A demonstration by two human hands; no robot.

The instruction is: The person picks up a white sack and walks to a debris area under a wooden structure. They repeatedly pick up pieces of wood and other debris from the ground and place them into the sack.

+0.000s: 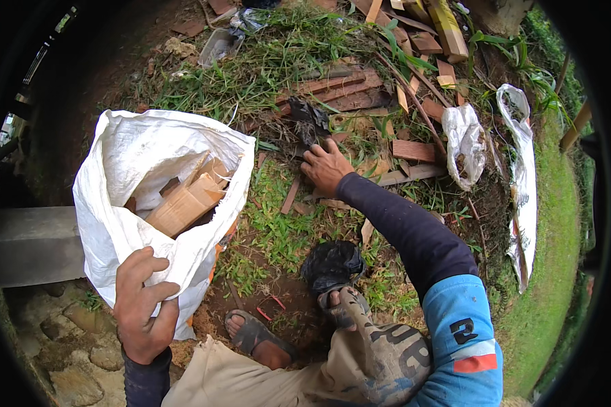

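A white woven sack [132, 137] stands upright at my left with its mouth wide. Inside lie light-brown wood offcuts [183, 206]; the sack's bottom is hidden. My left hand [145, 300] has its fingers bent over the near rim. My right hand [327, 168] reaches forward to the ground, its fingertips closed at the lower end of a crumpled piece of black plastic [309, 119]. Dry grass surrounds that plastic, and reddish wood strips [351, 91] lie just beyond it. Another crumpled black plastic bag [332, 264] rests beside my sandalled foot [342, 302].
More wood scraps [448, 30] are piled at the far right. A clear plastic bag [463, 145] and a long white sack [523, 203] lie at the right. A plastic tub [218, 47] sits far left. A grey concrete slab [33, 246] borders the white sack.
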